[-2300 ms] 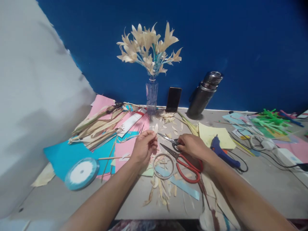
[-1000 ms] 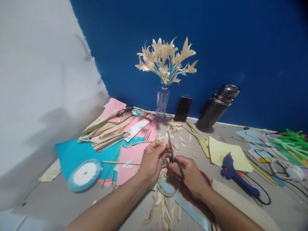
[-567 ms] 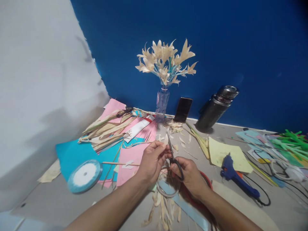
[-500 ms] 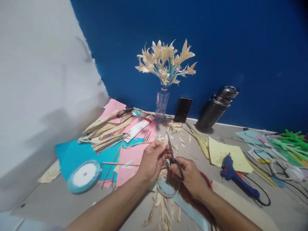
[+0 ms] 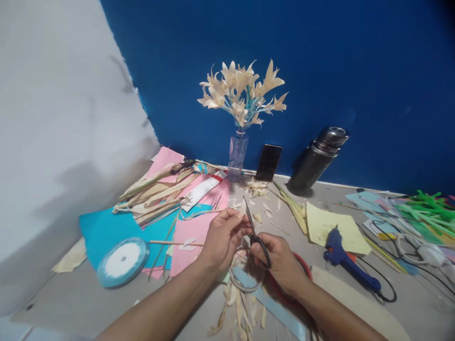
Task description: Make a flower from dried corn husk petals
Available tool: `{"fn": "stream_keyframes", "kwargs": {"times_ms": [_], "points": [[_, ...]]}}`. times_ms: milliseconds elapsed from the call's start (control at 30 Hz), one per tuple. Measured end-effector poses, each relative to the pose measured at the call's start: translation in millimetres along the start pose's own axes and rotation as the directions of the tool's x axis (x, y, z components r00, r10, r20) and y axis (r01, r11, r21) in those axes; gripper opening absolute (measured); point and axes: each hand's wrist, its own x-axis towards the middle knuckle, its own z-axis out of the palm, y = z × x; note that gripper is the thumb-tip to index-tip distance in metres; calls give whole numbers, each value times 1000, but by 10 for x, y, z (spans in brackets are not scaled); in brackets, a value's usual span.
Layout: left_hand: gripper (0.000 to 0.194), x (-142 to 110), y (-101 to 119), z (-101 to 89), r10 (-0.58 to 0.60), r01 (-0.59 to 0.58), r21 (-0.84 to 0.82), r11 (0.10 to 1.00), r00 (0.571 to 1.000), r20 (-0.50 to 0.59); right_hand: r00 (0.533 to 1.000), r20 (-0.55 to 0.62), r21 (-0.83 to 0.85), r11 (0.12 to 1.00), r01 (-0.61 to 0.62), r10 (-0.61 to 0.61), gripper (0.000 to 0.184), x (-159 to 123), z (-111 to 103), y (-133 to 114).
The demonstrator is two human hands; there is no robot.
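My right hand (image 5: 279,258) grips a pair of black-handled scissors (image 5: 262,251), its blades pointing up and slightly left. Pinched in my left hand (image 5: 223,237) is a small pale piece of dried husk (image 5: 243,207), right beside the blades. The blades look nearly closed, and whether they touch the piece I cannot tell. Below both hands lie a pale tape ring (image 5: 245,286), a light blue ribbon strip (image 5: 280,310) and several husk strips (image 5: 241,312). A red ring-shaped thing (image 5: 304,265) is partly hidden behind my right hand. Small husk scraps (image 5: 258,187) are scattered beyond the blades.
A clear bottle (image 5: 237,156) holding husk flowers (image 5: 245,92) stands by the blue wall, near a phone (image 5: 269,162) and a flask (image 5: 316,161). Left are a blue ribbon spool (image 5: 123,260) and coloured paper (image 5: 106,229); right, a blue glue gun (image 5: 350,265) with its cord.
The whole view has shifted slightly, so background things sit a little further left. Both hands keep nearly the same pose, with the scissors and husk piece still held.
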Motion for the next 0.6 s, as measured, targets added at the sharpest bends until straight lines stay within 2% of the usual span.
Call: {"fn": "stream_keyframes", "kwargs": {"times_ms": [600], "points": [[23,9,2,-25,4,-4,29,1000,1000,0,997,73,58,998,17,-21,47,-12,-8,4]]}}
